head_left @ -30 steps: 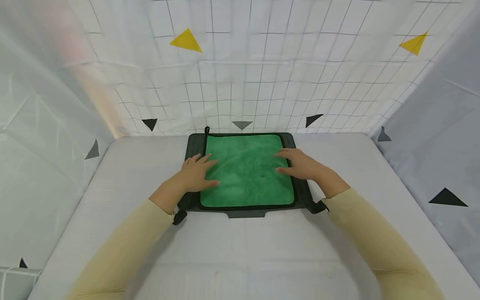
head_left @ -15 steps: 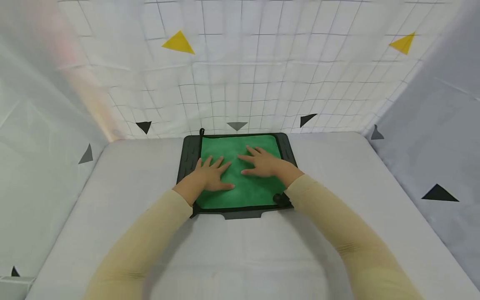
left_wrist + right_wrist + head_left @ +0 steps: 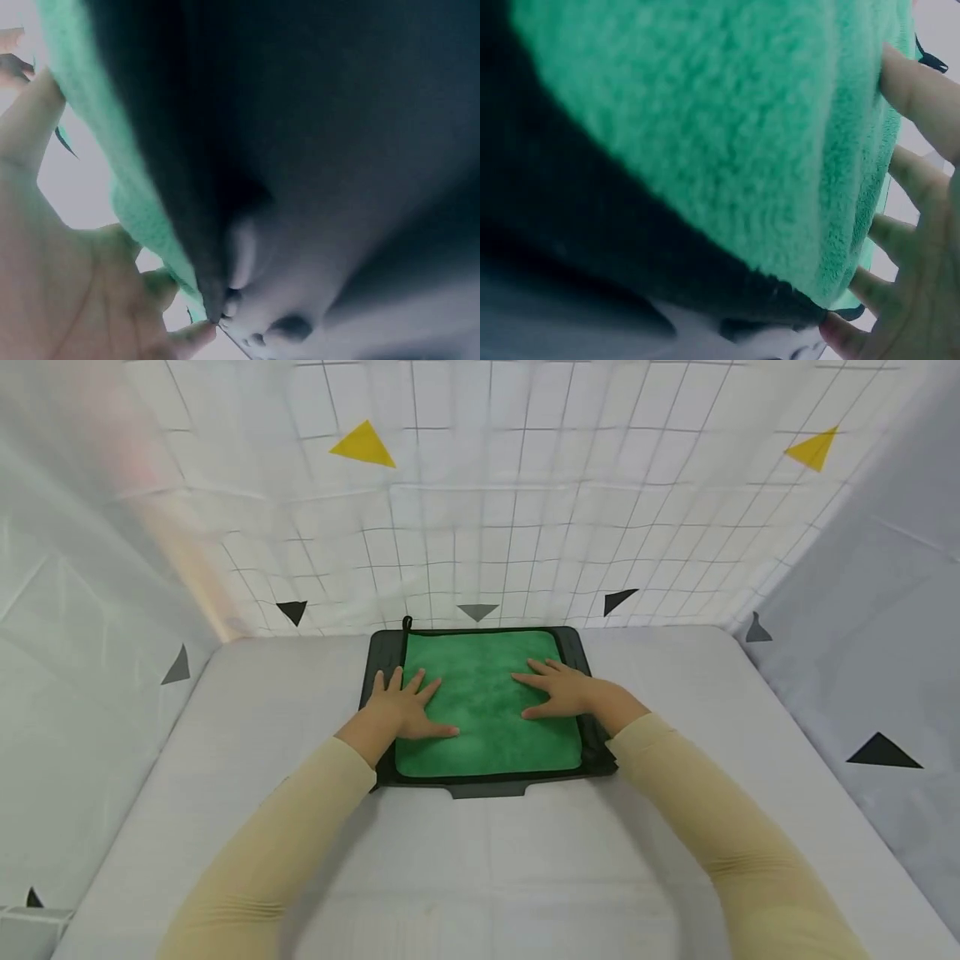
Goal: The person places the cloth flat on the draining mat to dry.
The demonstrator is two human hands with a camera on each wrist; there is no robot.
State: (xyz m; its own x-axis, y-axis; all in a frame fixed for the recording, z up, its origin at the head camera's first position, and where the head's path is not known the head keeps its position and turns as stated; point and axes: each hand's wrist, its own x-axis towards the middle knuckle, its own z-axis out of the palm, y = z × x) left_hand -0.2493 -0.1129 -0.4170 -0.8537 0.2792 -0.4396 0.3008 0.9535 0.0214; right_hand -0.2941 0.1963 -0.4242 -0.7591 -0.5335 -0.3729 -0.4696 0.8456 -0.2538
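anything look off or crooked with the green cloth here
Nothing stands out. The green cloth lies flat and square on the black tray, with the left hand and right hand pressing it flat.

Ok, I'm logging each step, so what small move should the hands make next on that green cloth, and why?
Probably slide both flat palms outward to the side edges. The left hand and right hand press, fingers spread, on the green cloth, which lies square on the black tray; only the cloth's middle shows between them.
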